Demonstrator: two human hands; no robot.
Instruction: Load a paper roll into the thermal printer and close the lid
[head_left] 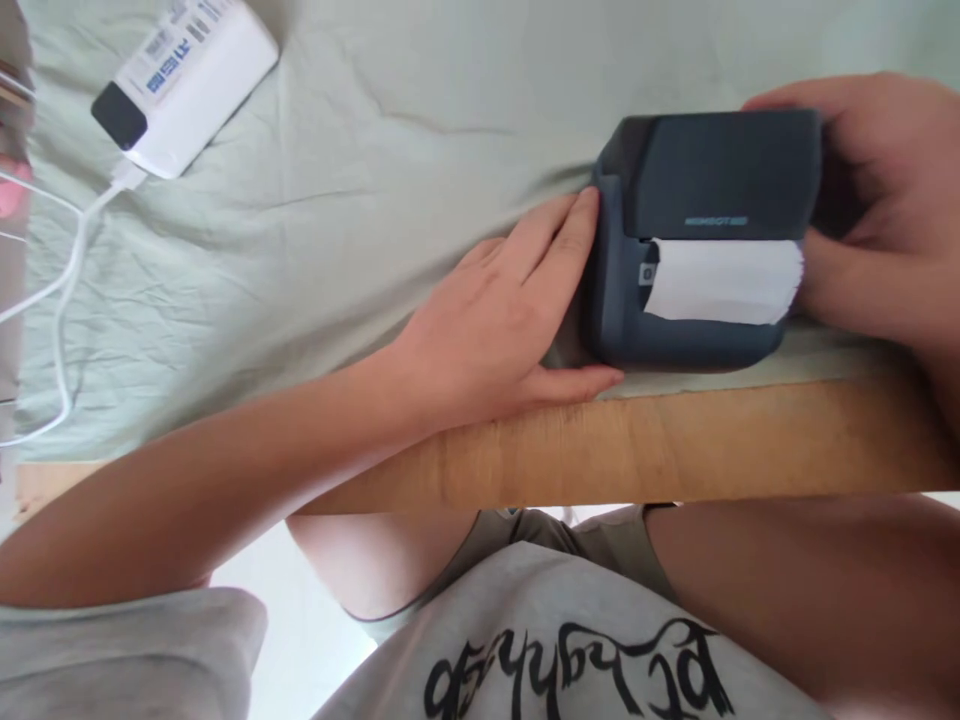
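Note:
A dark blue-grey label printer stands on the pale green cloth near the table's front edge. From its slot a strip of white paper sticks out, with an uneven right end. My left hand lies against the printer's left side, fingertips touching its casing and thumb near its lower front corner. At the right side, my right hand is curved around the casing; its fingertips are partly hidden behind the printer.
A white power bank with a black end and a printed label lies at the upper left. White cables run from it along the left side. The wooden table edge crosses below the printer.

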